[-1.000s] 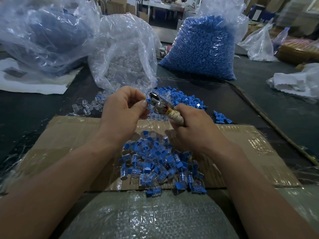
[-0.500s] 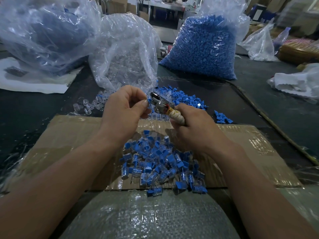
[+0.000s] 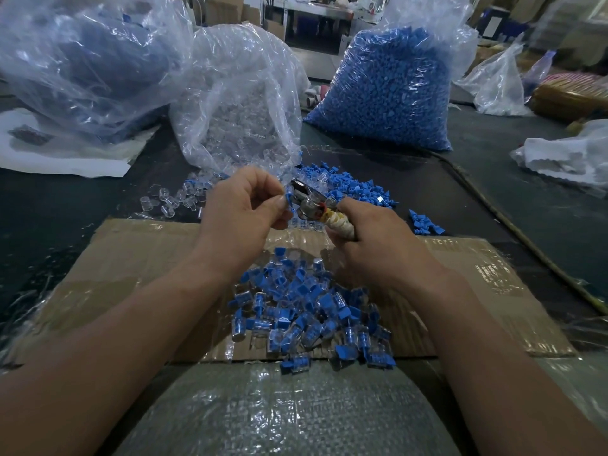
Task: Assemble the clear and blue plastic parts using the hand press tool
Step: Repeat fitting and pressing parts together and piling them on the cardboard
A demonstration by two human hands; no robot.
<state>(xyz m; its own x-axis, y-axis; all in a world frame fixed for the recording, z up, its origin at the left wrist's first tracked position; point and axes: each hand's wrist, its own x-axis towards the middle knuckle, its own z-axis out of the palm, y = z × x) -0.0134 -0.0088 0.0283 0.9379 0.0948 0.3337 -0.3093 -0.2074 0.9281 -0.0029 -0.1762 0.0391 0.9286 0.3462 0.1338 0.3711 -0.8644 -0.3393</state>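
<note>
My left hand [image 3: 241, 209] pinches a small blue and clear plastic part [image 3: 289, 201] at the metal jaws of the hand press tool [image 3: 311, 205]. My right hand [image 3: 371, 241] grips the tool's tape-wrapped handle. Below both hands a heap of assembled blue and clear parts [image 3: 309, 307] lies on a flat cardboard sheet [image 3: 131, 258]. Loose blue parts [image 3: 355, 189] and loose clear parts [image 3: 171, 200] are scattered on the dark table behind the hands.
A bag of clear parts [image 3: 243, 103] stands behind my left hand, a bag of blue parts [image 3: 385, 90] at back right, another big plastic bag [image 3: 85, 60] at back left. A woven sack [image 3: 279, 413] covers the near edge. White bags [image 3: 572, 156] lie at right.
Both hands stay together above the heap. My left fingers have shifted slightly and the blue part now shows at the tool's jaws.
</note>
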